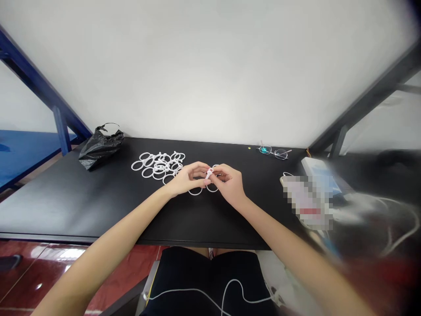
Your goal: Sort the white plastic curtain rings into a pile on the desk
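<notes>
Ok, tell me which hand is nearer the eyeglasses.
Right. The right hand is in front of and to the left of the eyeglasses; the left hand is farther away, on the right hand's far side from them.

- The clip (209, 174) is white plastic, short and stubby, tilted up between the fingers of my left hand (187, 179) and right hand (229, 184).
- Two thin white rings (195, 192) (212, 189) hang below my fingers, only their lower arcs showing, just above the black table (98, 206).
- Another ring (215, 166) peeks out behind my right hand, mostly hidden.
- The pile (158, 166) lies just left of my hands: white rings lying flat, overlapping and tangled, with small tabs sticking up along its far side.
- One loose ring (137, 165) sits at the pile's left edge, touching its neighbour.
</notes>
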Available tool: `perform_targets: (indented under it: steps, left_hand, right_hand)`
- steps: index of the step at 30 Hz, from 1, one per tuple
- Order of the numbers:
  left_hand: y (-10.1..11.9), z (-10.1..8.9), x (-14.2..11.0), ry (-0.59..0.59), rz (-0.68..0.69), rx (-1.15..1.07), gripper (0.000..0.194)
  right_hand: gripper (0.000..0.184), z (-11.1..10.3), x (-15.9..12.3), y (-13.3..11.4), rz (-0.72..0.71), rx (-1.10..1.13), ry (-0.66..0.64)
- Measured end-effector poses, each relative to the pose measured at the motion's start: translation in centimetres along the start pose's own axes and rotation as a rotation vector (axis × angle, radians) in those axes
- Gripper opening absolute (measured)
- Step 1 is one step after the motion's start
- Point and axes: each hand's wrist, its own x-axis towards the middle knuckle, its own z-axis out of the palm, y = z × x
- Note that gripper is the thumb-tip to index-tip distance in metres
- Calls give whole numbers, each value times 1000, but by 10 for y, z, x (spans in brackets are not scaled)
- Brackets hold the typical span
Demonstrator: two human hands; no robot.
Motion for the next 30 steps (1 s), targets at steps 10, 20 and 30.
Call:
perform_targets:
  steps: [10, 20, 30]
  left_hand:
    - [1, -1, 1, 12, -116, -46, 54]
    - [3, -2, 1, 17, -144, -8, 52]
    - [3, -2, 0, 2, -161, 31, 53]
  right_hand:
    - [19, -3, 7, -1, 132, 286, -28]
    - [13, 1, 3, 4, 38, 248, 31]
    - [12, 1, 3, 8, 24, 208, 2]
